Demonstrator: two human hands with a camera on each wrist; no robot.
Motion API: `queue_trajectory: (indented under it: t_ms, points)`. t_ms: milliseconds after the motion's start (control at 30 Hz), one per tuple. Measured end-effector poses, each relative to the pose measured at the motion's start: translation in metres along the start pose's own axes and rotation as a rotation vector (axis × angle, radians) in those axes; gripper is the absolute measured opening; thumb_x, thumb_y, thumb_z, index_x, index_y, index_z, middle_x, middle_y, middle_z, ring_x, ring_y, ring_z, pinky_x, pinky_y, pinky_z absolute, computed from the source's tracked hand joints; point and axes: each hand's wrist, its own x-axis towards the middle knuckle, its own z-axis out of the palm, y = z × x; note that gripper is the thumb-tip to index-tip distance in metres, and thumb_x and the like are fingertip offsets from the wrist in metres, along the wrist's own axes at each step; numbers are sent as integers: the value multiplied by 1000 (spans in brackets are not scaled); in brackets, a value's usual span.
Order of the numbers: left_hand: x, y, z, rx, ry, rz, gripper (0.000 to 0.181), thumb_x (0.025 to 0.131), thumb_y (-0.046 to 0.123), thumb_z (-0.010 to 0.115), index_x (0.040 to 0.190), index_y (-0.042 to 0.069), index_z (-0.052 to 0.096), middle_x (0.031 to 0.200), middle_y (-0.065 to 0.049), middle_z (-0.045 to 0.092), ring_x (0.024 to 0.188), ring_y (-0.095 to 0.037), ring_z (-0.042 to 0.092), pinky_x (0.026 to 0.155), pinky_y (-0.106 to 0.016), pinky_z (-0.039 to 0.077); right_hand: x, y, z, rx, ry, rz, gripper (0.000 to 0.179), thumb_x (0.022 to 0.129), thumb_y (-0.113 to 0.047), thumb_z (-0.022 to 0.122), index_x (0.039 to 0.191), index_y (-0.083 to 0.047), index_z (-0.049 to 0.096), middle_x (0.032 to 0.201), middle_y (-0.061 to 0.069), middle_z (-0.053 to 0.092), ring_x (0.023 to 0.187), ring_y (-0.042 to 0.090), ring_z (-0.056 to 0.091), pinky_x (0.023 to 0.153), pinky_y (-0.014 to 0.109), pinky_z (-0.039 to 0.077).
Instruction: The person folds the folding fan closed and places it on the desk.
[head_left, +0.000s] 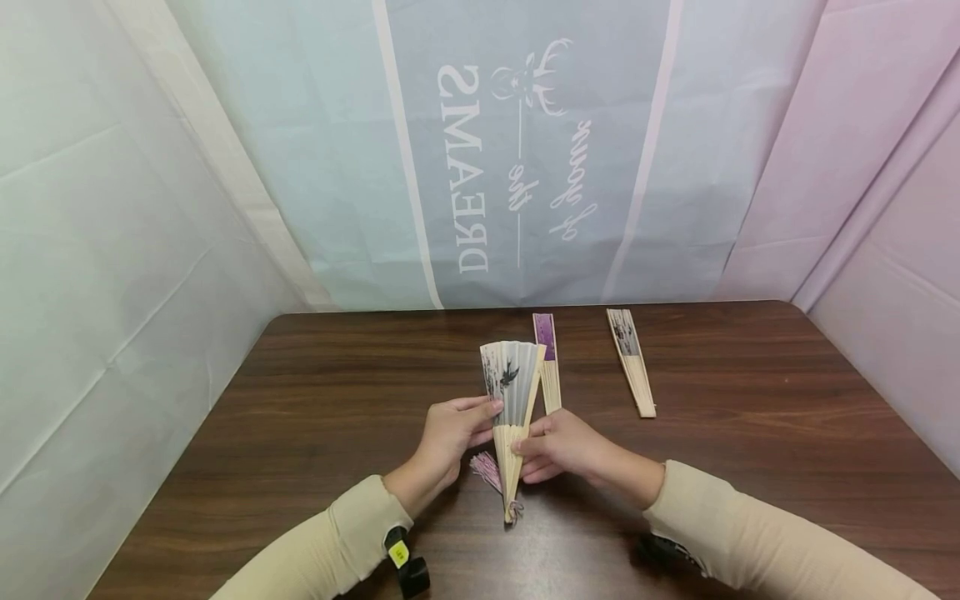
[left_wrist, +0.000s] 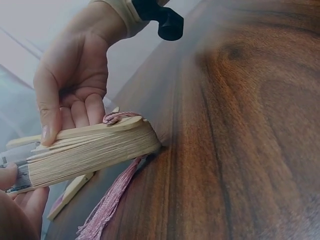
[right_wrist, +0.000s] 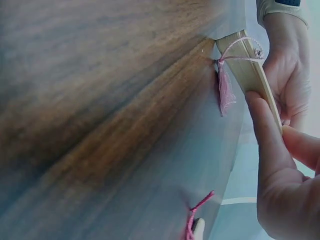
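Note:
Both hands hold a folding fan, partly spread, with pale wooden ribs and a grey-white leaf bearing a dark bird print. My left hand pinches its left edge, thumb on the leaf's front. On the other side, my right hand grips the right outer rib, thumb lying along the wood. The pivot end points toward me and down. From it a pink cord loops, and a pink tassel hangs beside the ribs. In the left wrist view the ribs are bunched closely at the pivot.
Behind the right hand lies a folded purple fan, its lower end hidden. Farther right is another folded fan with a grey printed leaf. The dark wooden table meets a hanging printed cloth at its back edge.

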Motion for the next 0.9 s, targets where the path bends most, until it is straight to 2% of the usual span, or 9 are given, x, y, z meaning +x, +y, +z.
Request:
queue_trajectory:
  t_ms: [200, 400, 667, 900]
  points:
    - [-1, 2, 1, 10, -9, 11, 39, 87, 14, 76, 116, -11, 67, 103, -21, 75, 81, -14, 72, 77, -32, 65, -1, -5, 5, -66, 23, -23, 20, 92, -3, 63, 96, 15, 68, 78, 17, 74, 69, 17, 72, 71, 37, 66]
    - [-2, 2, 3, 28, -10, 15, 39, 87, 15, 77, 116, -10, 68, 104, -21, 75, 80, -13, 72, 77, -31, 65, -3, -9, 8, -98, 29, -43, 20, 92, -3, 63, 94, 16, 67, 76, 10, 72, 71, 20, 72, 72, 40, 66]
    - [-2, 1, 6, 33, -7, 17, 38, 86, 13, 78, 114, -10, 69, 96, -16, 77, 75, -10, 71, 73, -28, 65, -4, -12, 11, -163, 17, -59, 21, 93, -3, 62, 97, 16, 69, 85, 24, 74, 75, 24, 74, 72, 40, 66]
    - [-1, 1, 5, 41, -21, 26, 38, 86, 15, 78, 114, -9, 69, 100, -19, 76, 79, -11, 72, 75, -29, 65, -2, -11, 11, -173, 27, -58, 21, 92, -4, 64, 97, 15, 70, 83, 23, 74, 74, 26, 74, 71, 40, 66]
